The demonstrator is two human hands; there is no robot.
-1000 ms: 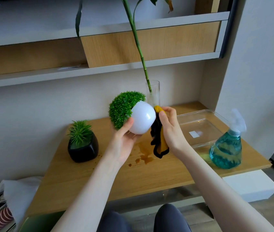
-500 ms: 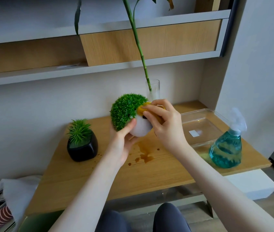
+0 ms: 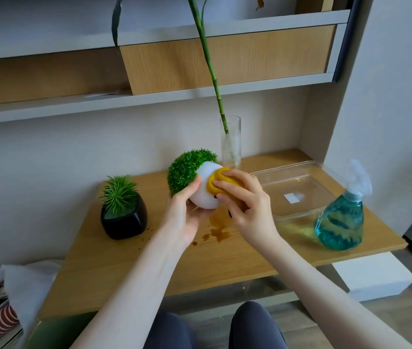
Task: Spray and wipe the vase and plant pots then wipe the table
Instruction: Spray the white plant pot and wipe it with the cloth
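head view: worn on the head, facing forward and down
nearness: close above the bench [image 3: 225, 260]

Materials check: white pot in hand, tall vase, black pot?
White pot: smooth matte, uniform; likely plastic or glazed ceramic, can't tell which. Tall vase: clear, stem visible through it; glass, possibly acrylic. Black pot: glossy with sharp highlights; probably glazed ceramic.

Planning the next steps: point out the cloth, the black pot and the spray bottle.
cloth [image 3: 216, 183], head view, yellow fold on the white pot.
black pot [image 3: 124, 221], head view, front wall.
spray bottle [image 3: 338, 222], head view, blue-filled body.
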